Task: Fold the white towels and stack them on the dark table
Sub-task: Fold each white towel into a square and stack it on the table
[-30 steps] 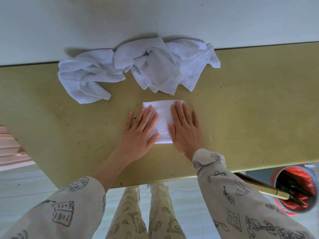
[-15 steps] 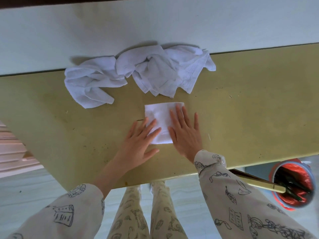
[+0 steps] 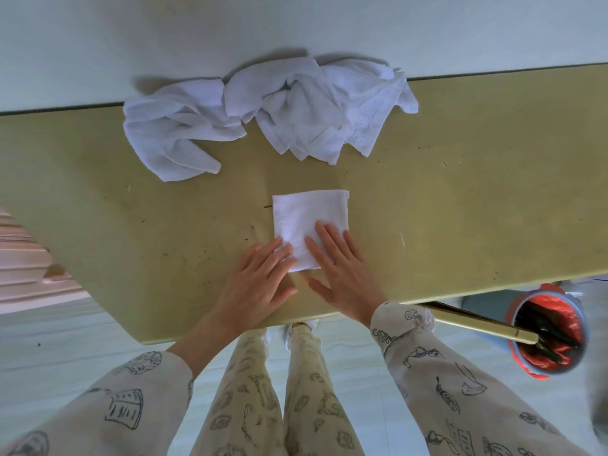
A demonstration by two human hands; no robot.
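Observation:
A small folded white towel (image 3: 304, 215) lies flat on the olive table (image 3: 477, 199), near its front edge. My left hand (image 3: 256, 284) lies flat with straight fingers, its fingertips touching the towel's near left corner. My right hand (image 3: 342, 271) presses flat on the towel's near right part. Two crumpled white towels sit at the table's far edge: one at the left (image 3: 174, 133), one in the middle (image 3: 322, 106). No dark table is in view.
A white wall (image 3: 296, 28) runs behind the table. At the lower right, beyond the table's edge, stands a bin with a red liner (image 3: 546, 330) on the pale floor. My legs in patterned trousers stand below the table's front edge.
Both hands have slid back toward me over the folded towel, uncovering most of it. The left hand now touches only its near corner.

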